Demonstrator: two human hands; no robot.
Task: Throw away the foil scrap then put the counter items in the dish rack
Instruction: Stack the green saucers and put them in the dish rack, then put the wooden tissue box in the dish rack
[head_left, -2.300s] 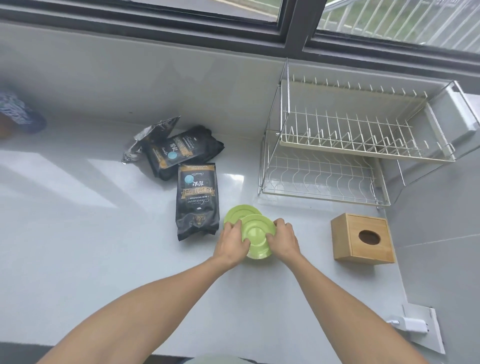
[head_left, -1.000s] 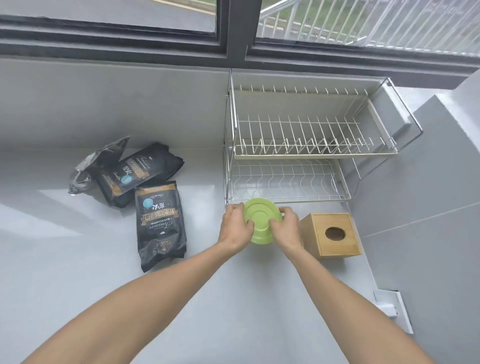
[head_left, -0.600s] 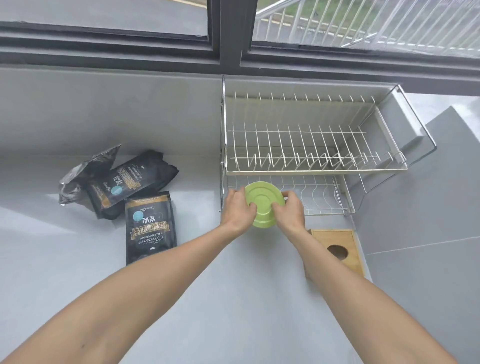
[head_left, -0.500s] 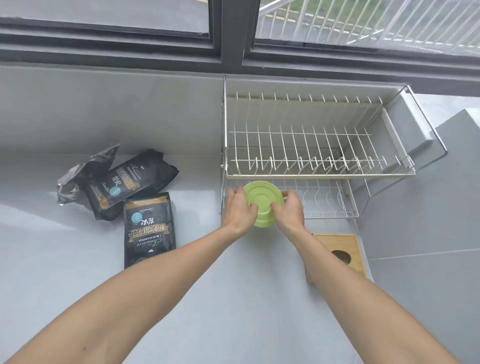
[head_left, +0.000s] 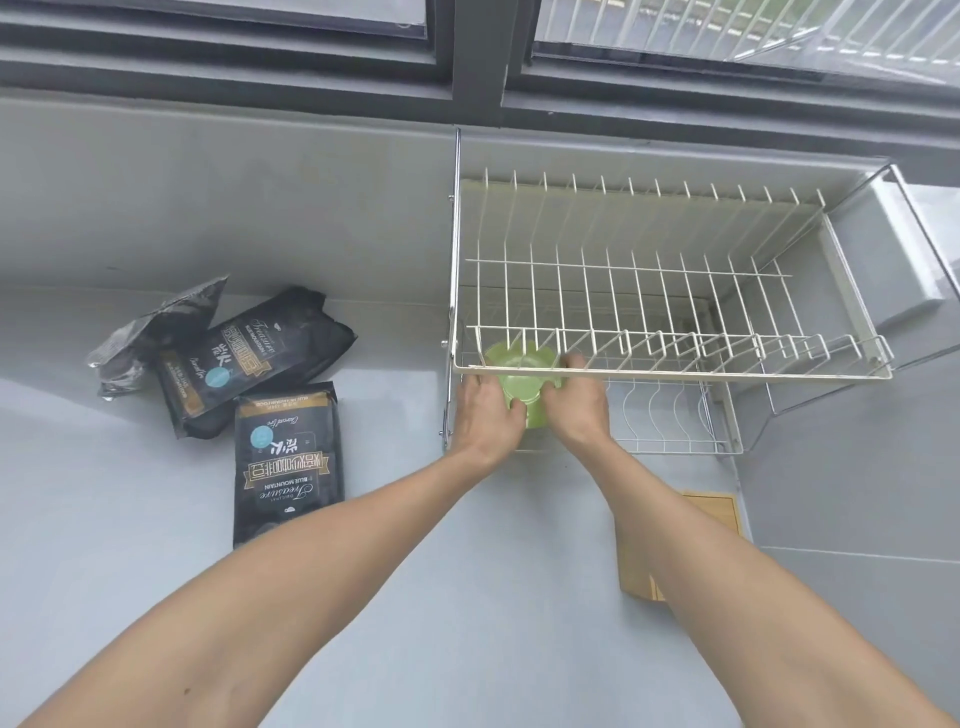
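Where counter meets wall, window abv

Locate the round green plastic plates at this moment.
In the head view, the round green plastic plates sit centre frame, held between left hand and right hand at the white wire dish rack's lower-tier left end.

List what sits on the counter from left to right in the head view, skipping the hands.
Crumpled foil scrap → tilted black coffee bag → upright-facing black coffee bag → green plates → wooden box.

Home kitchen, grey counter, wire dish rack, window
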